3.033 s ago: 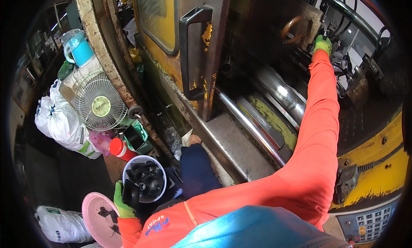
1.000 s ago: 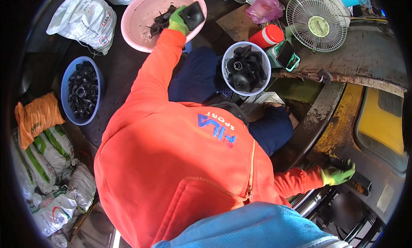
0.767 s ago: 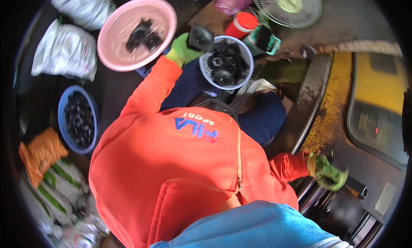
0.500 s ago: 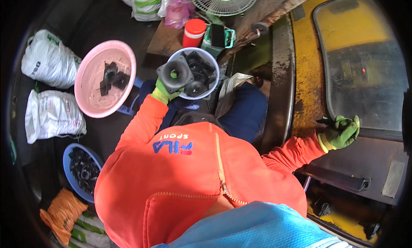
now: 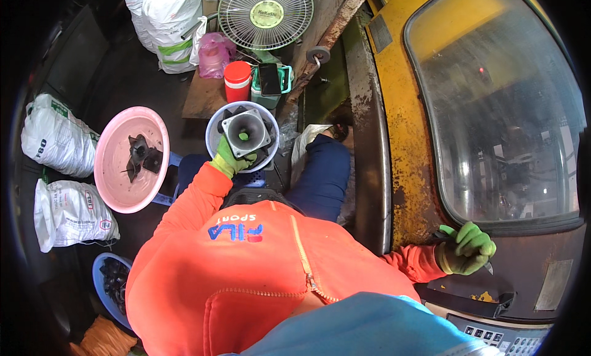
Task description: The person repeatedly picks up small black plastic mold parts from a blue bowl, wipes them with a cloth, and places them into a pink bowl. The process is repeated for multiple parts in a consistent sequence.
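My left hand (image 5: 229,161), in a green glove, grips a black funnel-shaped plastic part (image 5: 246,131) with a square mouth. It holds the part just above a pale round tub (image 5: 211,129) that contains more black parts. My right hand (image 5: 466,250), also gloved in green, is closed around a dark handle on the door of the yellow machine (image 5: 400,140), below its big window (image 5: 492,103). A thin sliver of metal pokes out beside that fist. Orange sleeves cover both arms.
A pink basin (image 5: 114,183) with a few black parts sits to the left, and a blue basin (image 5: 100,276) of parts lies lower left. White sacks (image 5: 55,140), a fan (image 5: 266,16), a red cup (image 5: 237,82) and a phone (image 5: 269,79) stand behind. The machine's keypad (image 5: 492,336) is at the bottom right.
My left hand carried a black part from the pink basin over to the pale tub. My right hand stayed at the machine door while my view swung toward the machine.
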`<state>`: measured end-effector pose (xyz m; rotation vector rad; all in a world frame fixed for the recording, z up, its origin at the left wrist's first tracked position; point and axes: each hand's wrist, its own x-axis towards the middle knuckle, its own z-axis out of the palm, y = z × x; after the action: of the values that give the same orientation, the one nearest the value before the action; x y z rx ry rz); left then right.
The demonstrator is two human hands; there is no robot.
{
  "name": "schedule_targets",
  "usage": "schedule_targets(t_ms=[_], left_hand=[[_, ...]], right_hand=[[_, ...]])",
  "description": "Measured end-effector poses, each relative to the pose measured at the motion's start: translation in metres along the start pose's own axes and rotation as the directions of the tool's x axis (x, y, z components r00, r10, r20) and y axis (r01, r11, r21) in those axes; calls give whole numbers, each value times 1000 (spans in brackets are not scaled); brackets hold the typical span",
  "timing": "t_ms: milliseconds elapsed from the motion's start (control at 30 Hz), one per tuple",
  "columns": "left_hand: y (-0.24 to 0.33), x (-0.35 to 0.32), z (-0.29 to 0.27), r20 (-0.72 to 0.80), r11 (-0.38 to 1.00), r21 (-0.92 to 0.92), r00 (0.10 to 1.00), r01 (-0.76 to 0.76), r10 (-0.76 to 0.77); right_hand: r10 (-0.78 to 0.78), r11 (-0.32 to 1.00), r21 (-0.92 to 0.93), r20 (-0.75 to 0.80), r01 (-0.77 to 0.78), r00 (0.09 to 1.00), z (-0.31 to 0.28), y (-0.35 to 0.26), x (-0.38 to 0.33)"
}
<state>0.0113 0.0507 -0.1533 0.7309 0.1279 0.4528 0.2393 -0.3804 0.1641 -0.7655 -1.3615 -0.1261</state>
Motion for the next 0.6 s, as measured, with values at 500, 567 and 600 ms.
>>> schedule_targets(t_ms=[500, 567, 600], left_hand=[[41, -17, 59, -247, 984, 121, 956, -133, 159], [44, -21, 57, -242, 989, -16, 960, -147, 139], [46, -22, 56, -184, 976, 105, 961, -189, 206]], right_hand=[[-86, 992, 69, -253, 107, 964, 10, -20, -6], [-104, 991, 48, -281, 123, 954, 12, -18, -6], [-112, 990, 46, -291, 131, 950, 13, -19, -6]])
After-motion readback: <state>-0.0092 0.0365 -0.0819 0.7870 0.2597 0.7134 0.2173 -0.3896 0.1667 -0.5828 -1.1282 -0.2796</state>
